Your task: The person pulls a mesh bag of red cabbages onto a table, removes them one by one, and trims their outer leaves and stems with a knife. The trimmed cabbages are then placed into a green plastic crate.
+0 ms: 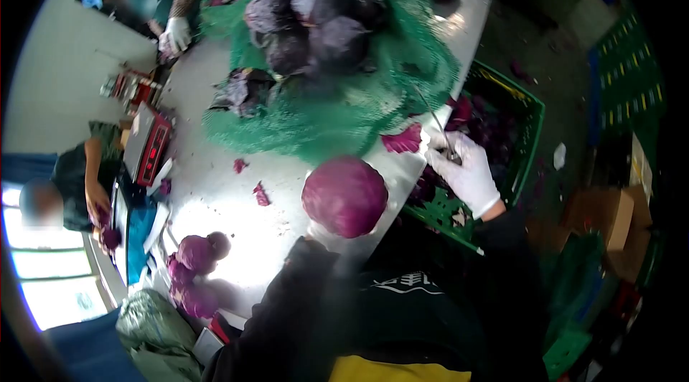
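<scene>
A peeled, glossy red cabbage [345, 197] is at the near edge of the metal table. My left hand [320, 233], mostly hidden behind the cabbage, grips it from below; only a little of the white glove shows. Off to the right, my white-gloved right hand [466, 175] is closed around a knife [432, 108], its thin blade pointing up and away. A loose purple leaf [402, 139] lies beside that hand at the table's edge. Farther back, several unpeeled red cabbages [316, 20] rest on a green mesh sack [323, 124].
Below the right edge stands a green crate [530, 113] filled with purple leaves. Several peeled cabbages [195, 254] sit at the table's left, near a red scale [152, 149]. Two co-workers [174, 36] are across and left. A cardboard box [610, 217] is at right.
</scene>
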Demonstrator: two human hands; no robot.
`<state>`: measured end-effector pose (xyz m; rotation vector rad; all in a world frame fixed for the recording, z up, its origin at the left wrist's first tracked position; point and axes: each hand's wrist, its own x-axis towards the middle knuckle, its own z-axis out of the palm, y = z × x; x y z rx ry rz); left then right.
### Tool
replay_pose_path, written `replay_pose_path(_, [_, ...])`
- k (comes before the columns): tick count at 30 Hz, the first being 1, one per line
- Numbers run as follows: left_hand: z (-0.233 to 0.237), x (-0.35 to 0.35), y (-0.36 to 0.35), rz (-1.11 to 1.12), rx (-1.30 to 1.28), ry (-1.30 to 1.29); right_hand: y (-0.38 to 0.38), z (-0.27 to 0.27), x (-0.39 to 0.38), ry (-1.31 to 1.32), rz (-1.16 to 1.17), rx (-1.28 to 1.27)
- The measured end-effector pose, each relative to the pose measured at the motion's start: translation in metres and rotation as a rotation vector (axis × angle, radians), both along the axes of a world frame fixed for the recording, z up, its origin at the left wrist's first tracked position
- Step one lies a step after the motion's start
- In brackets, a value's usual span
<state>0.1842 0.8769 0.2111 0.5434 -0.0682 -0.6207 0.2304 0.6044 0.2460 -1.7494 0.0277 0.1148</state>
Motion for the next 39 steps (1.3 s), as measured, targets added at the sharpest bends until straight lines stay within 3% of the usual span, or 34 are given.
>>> replay_pose_path(2, [0.014, -0.005, -0.001, -0.078, -0.374, 0.169, 0.019, 0.016, -0.004, 0.048, 0.065, 0.062])
replay_pose_path(5, [-0.023, 0.01, 0.033, -0.261, -1.037, 0.484, 0.037, 0.015, -0.004, 0.064, 0.083, -0.031])
replay_pose_path(8, [-0.002, 0.004, 0.079, 0.245, -0.762, 0.227, 0.032, 0.003, -0.007, 0.08, 0.135, -0.026])
replay_pose_path(9, [0.013, 0.006, 0.098, 0.309, -0.725, 0.102, 0.028, -0.009, -0.007, 0.123, 0.14, 0.005])
replay_pose_path(14, [-0.047, -0.008, 0.273, 1.42, 0.186, 0.099, 0.015, -0.023, -0.017, 0.276, 0.108, 0.027])
replay_pose_path(16, [-0.079, -0.014, 0.341, 1.757, 0.662, 0.099, 0.011, -0.028, -0.021, 0.306, 0.113, 0.04])
replay_pose_path(18, [-0.102, -0.028, 0.403, 1.982, 0.89, 0.053, 0.015, -0.024, -0.025, 0.354, 0.097, 0.021])
replay_pose_path(20, [-0.106, -0.035, 0.445, 2.116, 0.823, 0.21, 0.014, -0.018, -0.028, 0.394, 0.088, -0.034])
replay_pose_path(25, [-0.097, -0.052, 0.532, 2.326, -0.029, 0.293, 0.016, -0.012, -0.031, 0.384, 0.055, -0.03])
replay_pose_path(27, [-0.071, -0.035, 0.528, 2.251, -0.189, 0.333, 0.019, -0.008, -0.03, 0.376, 0.036, -0.038])
replay_pose_path(28, [-0.052, -0.019, 0.518, 2.102, -0.175, 0.462, 0.022, -0.005, -0.028, 0.372, 0.029, -0.018])
replay_pose_path(31, [0.034, 0.06, 0.411, 1.698, 0.266, 0.433, 0.032, -0.006, -0.022, 0.383, 0.053, 0.064])
replay_pose_path(35, [0.089, 0.173, 0.261, 1.087, 0.725, -0.122, 0.056, -0.028, -0.011, 0.259, 0.141, 0.138])
replay_pose_path(39, [0.116, 0.246, 0.077, 0.504, 1.371, -0.816, 0.064, -0.04, -0.019, 0.383, 0.191, 0.18])
